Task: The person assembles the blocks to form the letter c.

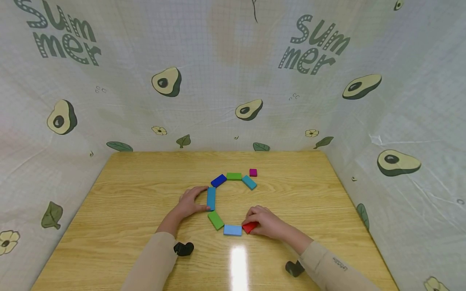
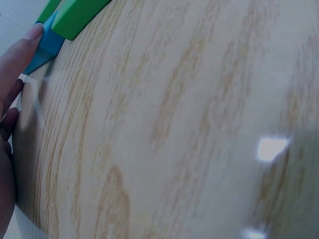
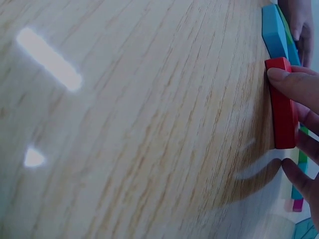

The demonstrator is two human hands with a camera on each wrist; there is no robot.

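My left hand [image 1: 188, 202] spans an upright-lying blue block [image 1: 211, 198], with fingertip and thumb at its two ends. In the left wrist view the thumb presses the blue block [image 2: 50, 42] beside a green block [image 2: 77, 19]. With thumb and fingers my right hand [image 1: 266, 222] pinches a red block [image 1: 249, 227], whose near corner lies right beside a light blue block [image 1: 232, 230]. Its long side shows under the thumb in the right wrist view, where the red block [image 3: 283, 109] stands close over the wood. A green block [image 1: 216, 220] lies between the blue and light blue ones.
Further back, a dark blue block [image 1: 219, 180], a green block [image 1: 234, 176] and a teal block [image 1: 249, 182] continue the curve, open on its right. A small magenta block [image 1: 253, 172] lies outside it. Patterned cloth [image 1: 218, 121] surrounds the wooden table [image 1: 145, 173].
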